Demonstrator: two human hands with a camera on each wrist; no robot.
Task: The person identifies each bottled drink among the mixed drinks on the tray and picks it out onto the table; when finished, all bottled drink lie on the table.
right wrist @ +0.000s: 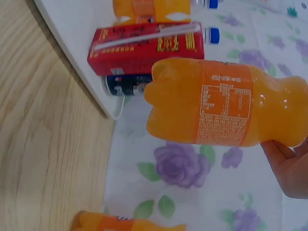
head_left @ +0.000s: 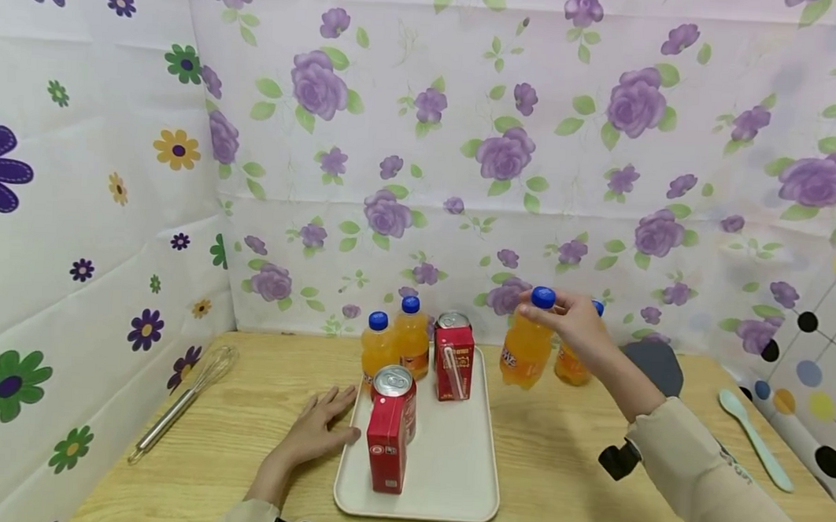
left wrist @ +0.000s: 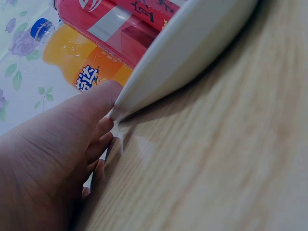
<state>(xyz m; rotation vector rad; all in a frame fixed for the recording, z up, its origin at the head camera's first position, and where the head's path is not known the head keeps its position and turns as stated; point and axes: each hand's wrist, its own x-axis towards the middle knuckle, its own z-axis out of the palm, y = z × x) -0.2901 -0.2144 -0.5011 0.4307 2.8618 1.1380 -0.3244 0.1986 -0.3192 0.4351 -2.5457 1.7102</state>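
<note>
My right hand [head_left: 576, 323] pinches an orange soda bottle [head_left: 524, 352] near its blue cap and holds it upright in the air, right of the cream tray [head_left: 449, 471]. In the right wrist view the bottle's label [right wrist: 224, 103] faces the camera. My left hand [head_left: 313, 431] rests on the table with fingers spread, its thumb touching the tray's left rim. On the tray are two orange soda bottles [head_left: 414, 340] at the back left, a red drink carton [head_left: 453, 365] before a can [head_left: 453, 320], and another red carton [head_left: 386, 448] before a red can [head_left: 393, 382].
Another orange soda bottle [head_left: 572, 368] stands on the table, partly behind my right hand. A dark grey object [head_left: 655, 366] lies behind my right forearm. A pale green spoon [head_left: 759, 443] is at the far right, a metal whisk [head_left: 187, 399] at the left. Flowered sheets hang around the table.
</note>
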